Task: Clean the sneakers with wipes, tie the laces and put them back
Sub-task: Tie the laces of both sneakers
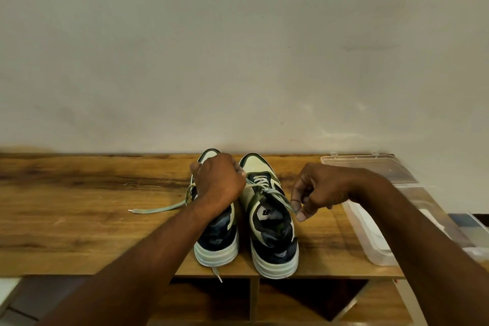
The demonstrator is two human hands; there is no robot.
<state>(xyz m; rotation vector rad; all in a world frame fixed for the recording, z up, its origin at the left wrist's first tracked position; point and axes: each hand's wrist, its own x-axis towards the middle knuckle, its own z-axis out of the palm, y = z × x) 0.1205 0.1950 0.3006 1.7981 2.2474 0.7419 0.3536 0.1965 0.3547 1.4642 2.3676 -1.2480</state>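
Note:
Two cream, green and navy sneakers stand side by side on the wooden top, heels toward me. My left hand [218, 177] hovers over the left sneaker [217, 241] and pinches one lace end of the right sneaker [270, 222]. My right hand [315, 190] pinches the other lace end [288, 202] and holds it out to the right, so the lace is stretched across the tongue. The left sneaker's laces lie loose: one end [156, 209] trails left over the wood, another [217, 274] hangs over the front edge.
The wooden shelf top [79, 219] runs along a plain wall. A clear plastic box [370, 235] with its lid [370, 167] open sits at the right, under my right forearm. Open cubbies [304, 299] lie below the front edge.

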